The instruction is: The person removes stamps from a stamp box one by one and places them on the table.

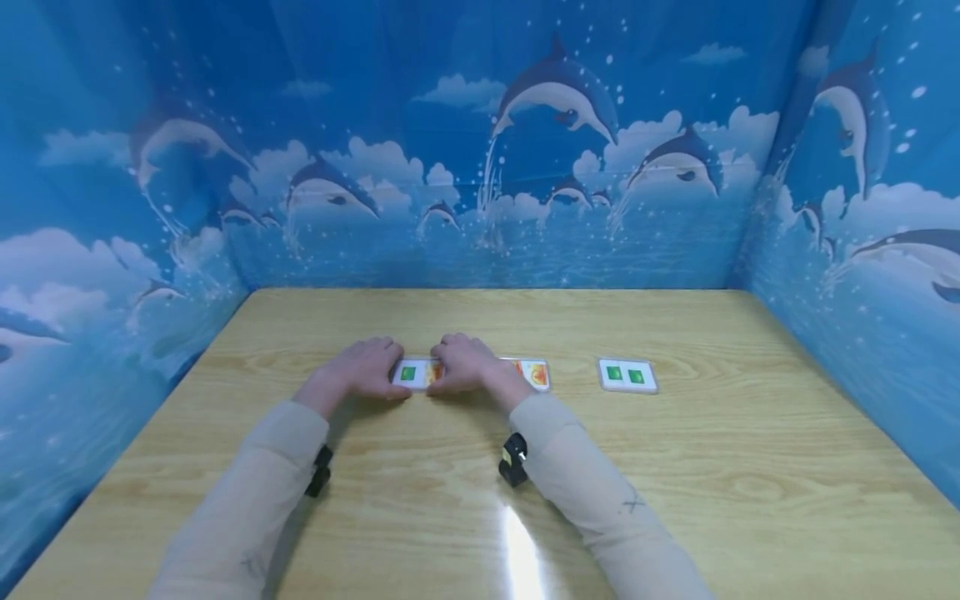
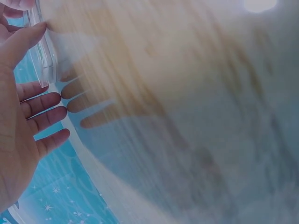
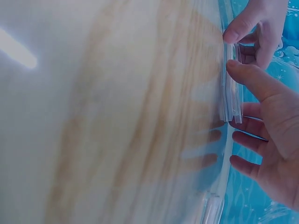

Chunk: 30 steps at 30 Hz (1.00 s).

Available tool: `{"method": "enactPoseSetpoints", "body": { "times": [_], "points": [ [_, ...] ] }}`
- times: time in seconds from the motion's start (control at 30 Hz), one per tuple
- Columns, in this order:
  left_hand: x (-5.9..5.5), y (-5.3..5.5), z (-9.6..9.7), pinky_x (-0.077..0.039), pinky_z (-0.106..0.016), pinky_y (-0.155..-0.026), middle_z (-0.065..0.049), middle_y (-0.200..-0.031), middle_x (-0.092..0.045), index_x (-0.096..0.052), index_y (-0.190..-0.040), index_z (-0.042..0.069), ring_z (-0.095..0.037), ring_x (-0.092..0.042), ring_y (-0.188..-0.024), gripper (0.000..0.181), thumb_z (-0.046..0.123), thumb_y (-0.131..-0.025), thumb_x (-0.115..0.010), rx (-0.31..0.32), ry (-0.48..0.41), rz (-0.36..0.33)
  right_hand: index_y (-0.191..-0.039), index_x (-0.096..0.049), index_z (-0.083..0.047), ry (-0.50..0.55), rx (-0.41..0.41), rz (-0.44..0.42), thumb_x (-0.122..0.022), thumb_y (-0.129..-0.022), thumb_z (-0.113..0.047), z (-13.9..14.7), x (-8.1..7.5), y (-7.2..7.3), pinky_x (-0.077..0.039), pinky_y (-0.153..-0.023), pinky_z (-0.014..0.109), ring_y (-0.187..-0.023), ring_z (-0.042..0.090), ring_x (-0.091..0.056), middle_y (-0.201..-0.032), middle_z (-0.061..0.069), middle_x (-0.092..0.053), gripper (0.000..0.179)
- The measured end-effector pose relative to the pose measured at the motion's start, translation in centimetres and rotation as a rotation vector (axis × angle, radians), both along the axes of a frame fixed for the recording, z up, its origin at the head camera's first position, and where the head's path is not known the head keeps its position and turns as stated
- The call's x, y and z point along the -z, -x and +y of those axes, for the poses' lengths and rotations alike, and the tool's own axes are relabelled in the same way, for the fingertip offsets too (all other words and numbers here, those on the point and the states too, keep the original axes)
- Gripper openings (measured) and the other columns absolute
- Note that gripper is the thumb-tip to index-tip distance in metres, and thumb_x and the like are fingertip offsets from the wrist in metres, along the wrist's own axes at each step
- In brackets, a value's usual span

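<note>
Fingers of the left hand (image 1: 367,368) and right hand (image 1: 467,364) are clamped on a tile (image 1: 408,374) lying flat, long axis left to right, green end leftward (orange end under the right hand). Rightward lie a partly hidden second tile (image 1: 538,376) and a third tile (image 1: 627,376). The wood-grain table (image 1: 420,500) meets dolphin-print walls (image 1: 420,100).

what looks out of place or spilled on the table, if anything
Nothing odd: no spill or damage shows; the white streak on the table looks like glare. The tile with two green squares just lies apart, right of the orange-picture tile.
</note>
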<state>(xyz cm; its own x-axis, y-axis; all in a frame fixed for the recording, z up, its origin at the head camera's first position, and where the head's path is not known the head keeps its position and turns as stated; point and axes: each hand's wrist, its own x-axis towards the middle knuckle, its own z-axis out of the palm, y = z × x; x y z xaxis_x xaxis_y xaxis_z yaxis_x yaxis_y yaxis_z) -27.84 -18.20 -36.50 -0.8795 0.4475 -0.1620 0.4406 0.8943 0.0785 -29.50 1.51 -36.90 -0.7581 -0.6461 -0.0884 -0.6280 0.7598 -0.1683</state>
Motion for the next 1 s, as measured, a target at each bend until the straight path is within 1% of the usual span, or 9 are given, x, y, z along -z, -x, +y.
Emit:
{"method": "enactPoseSetpoints", "body": {
  "times": [0.1, 0.23, 0.37, 0.53, 0.63, 0.73, 0.9, 1.0],
  "points": [
    [0.0, 0.1, -0.1, -0.043, -0.04, -0.079, -0.009, -0.105, -0.053, -0.05, -0.121, 0.002, -0.021, -0.051, -0.088, 0.07, 0.056, -0.077, -0.062, 0.016, -0.007, 0.009, -0.133, -0.049, -0.01, 0.005, 0.002, 0.015, -0.068, -0.077, -0.051, 0.2, -0.1, 0.1, -0.04, -0.091, 0.035, -0.107, 0.019, -0.046, -0.124, 0.007, -0.051, 0.072],
    [0.1, 0.2, -0.4, -0.044, -0.039, -0.077, -0.009, -0.102, -0.054, -0.051, -0.119, 0.001, -0.021, -0.051, -0.086, 0.069, 0.054, -0.077, -0.063, 0.029, -0.016, 0.021, -0.133, -0.049, -0.01, -0.002, -0.006, 0.064, -0.069, -0.077, -0.051, 0.6, -0.5, 0.1, -0.039, -0.092, 0.036, -0.111, 0.02, -0.045, -0.126, 0.007, -0.05, 0.073],
    [0.1, 0.2, -0.5, -0.044, -0.039, -0.076, -0.009, -0.099, -0.054, -0.052, -0.116, 0.001, -0.021, -0.051, -0.083, 0.066, 0.054, -0.077, -0.064, 0.025, -0.015, 0.01, -0.131, -0.051, -0.011, -0.018, -0.021, 0.129, -0.069, -0.076, -0.051, 1.0, -0.7, 0.1, -0.039, -0.091, 0.035, -0.111, 0.02, -0.044, -0.123, 0.006, -0.049, 0.071],
    [-0.1, -0.1, -0.4, -0.045, -0.041, -0.079, -0.01, -0.103, -0.055, -0.052, -0.118, 0.001, -0.022, -0.053, -0.087, 0.069, 0.055, -0.078, -0.063, 0.025, -0.002, 0.005, -0.129, -0.052, -0.012, -0.027, -0.038, 0.224, -0.068, -0.075, -0.052, 1.5, -0.6, 0.0, -0.038, -0.09, 0.033, -0.11, 0.019, -0.043, -0.12, 0.005, -0.049, 0.069],
    [-0.1, -0.2, -0.3, -0.045, -0.041, -0.079, -0.01, -0.102, -0.055, -0.052, -0.117, 0.001, -0.022, -0.053, -0.086, 0.068, 0.055, -0.078, -0.063, 0.033, 0.004, 0.015, -0.127, -0.054, -0.011, -0.037, -0.052, 0.282, -0.068, -0.075, -0.053, 1.7, -0.6, -0.2, -0.037, -0.091, 0.034, -0.111, 0.019, -0.043, -0.119, 0.005, -0.051, 0.068],
    [-0.2, -0.2, -0.3, -0.045, -0.04, -0.078, -0.01, -0.102, -0.055, -0.053, -0.117, 0.001, -0.022, -0.052, -0.085, 0.068, 0.055, -0.078, -0.063, 0.036, 0.011, 0.019, -0.125, -0.055, -0.011, -0.049, -0.06, 0.322, -0.068, -0.075, -0.054, 2.0, -0.8, -0.5, -0.037, -0.091, 0.033, -0.11, 0.019, -0.044, -0.117, 0.004, -0.052, 0.068],
    [-0.1, -0.2, -0.4, -0.045, -0.041, -0.08, -0.012, -0.106, -0.055, -0.053, -0.12, 0.0, -0.023, -0.053, -0.088, 0.07, 0.055, -0.078, -0.062, 0.034, 0.026, 0.023, -0.122, -0.056, -0.01, -0.063, -0.076, 0.364, -0.068, -0.073, -0.058, 2.5, -1.0, -1.0, -0.038, -0.087, 0.033, -0.106, 0.019, -0.046, -0.113, 0.004, -0.053, 0.069],
    [0.0, -0.2, -0.4, -0.044, -0.041, -0.079, -0.012, -0.106, -0.055, -0.053, -0.12, 0.0, -0.023, -0.053, -0.087, 0.069, 0.054, -0.079, -0.062, 0.036, 0.029, 0.025, -0.121, -0.057, -0.01, -0.092, -0.08, 0.39, -0.067, -0.073, -0.059, 2.8, -1.0, -1.2, -0.039, -0.086, 0.033, -0.104, 0.02, -0.047, -0.111, 0.004, -0.054, 0.069]
  ]
}}
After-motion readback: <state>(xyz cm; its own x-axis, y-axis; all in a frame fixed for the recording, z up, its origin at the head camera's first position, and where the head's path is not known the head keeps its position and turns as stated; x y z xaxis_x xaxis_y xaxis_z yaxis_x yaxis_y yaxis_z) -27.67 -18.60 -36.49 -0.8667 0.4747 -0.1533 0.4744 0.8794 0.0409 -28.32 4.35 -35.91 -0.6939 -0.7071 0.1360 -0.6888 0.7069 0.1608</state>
